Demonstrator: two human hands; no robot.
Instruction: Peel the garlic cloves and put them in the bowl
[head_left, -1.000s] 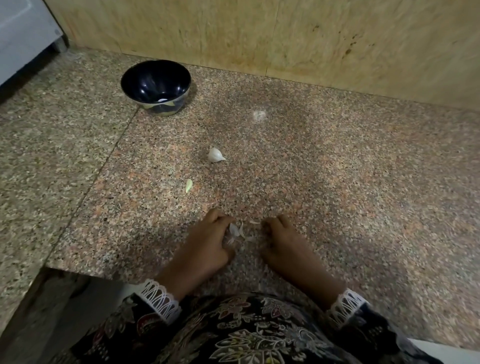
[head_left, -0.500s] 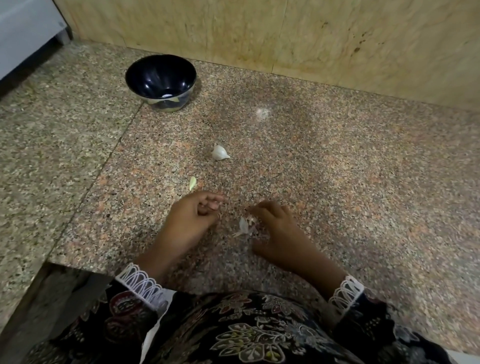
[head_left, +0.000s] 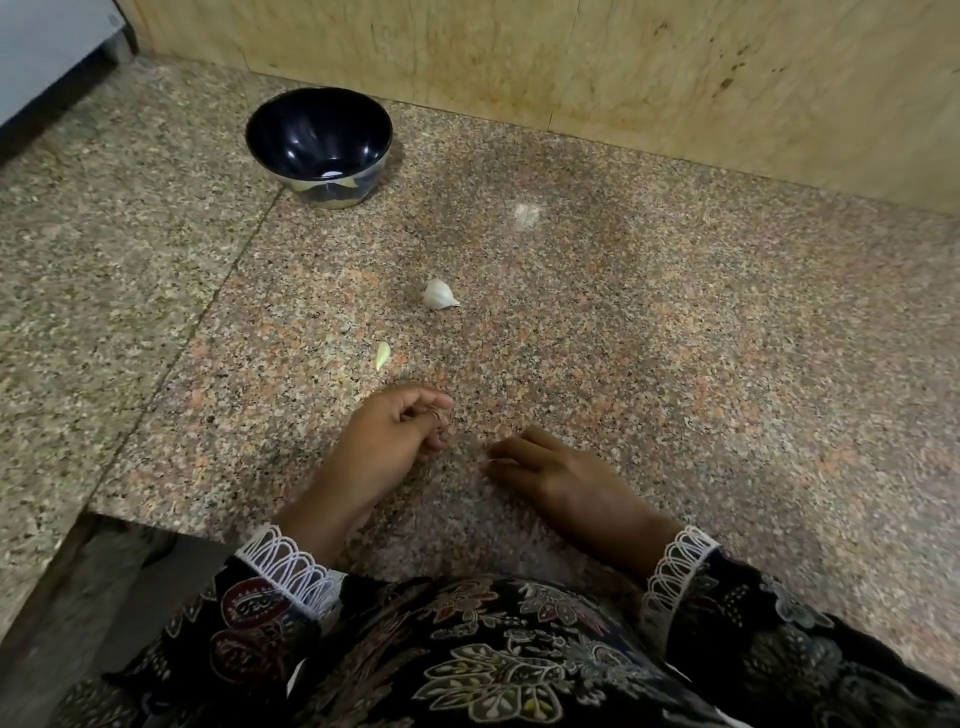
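A dark blue bowl (head_left: 318, 140) stands at the back left of the granite counter, with a pale bit at its bottom. One unpeeled white garlic clove (head_left: 439, 295) lies mid-counter. A small yellowish peeled clove (head_left: 383, 355) lies nearer, just beyond my left hand (head_left: 395, 447). That hand's fingers are curled and pinch a small pale garlic piece against the thumb; most of the piece is hidden. My right hand (head_left: 566, 480) rests palm down with its fingers fairly straight on the counter. A sliver of skin shows at its fingertips.
A beige wall (head_left: 623, 78) runs along the back of the counter. The counter's front edge (head_left: 171, 525) drops off at the lower left. A seam (head_left: 223, 291) crosses the counter left of the cloves. A pale smudge (head_left: 527, 213) marks the counter farther back.
The two hands, close together on one clove a second ago, have come apart. The left hand moved left with its fingers curled. The loose skin beside the right hand is now hidden.
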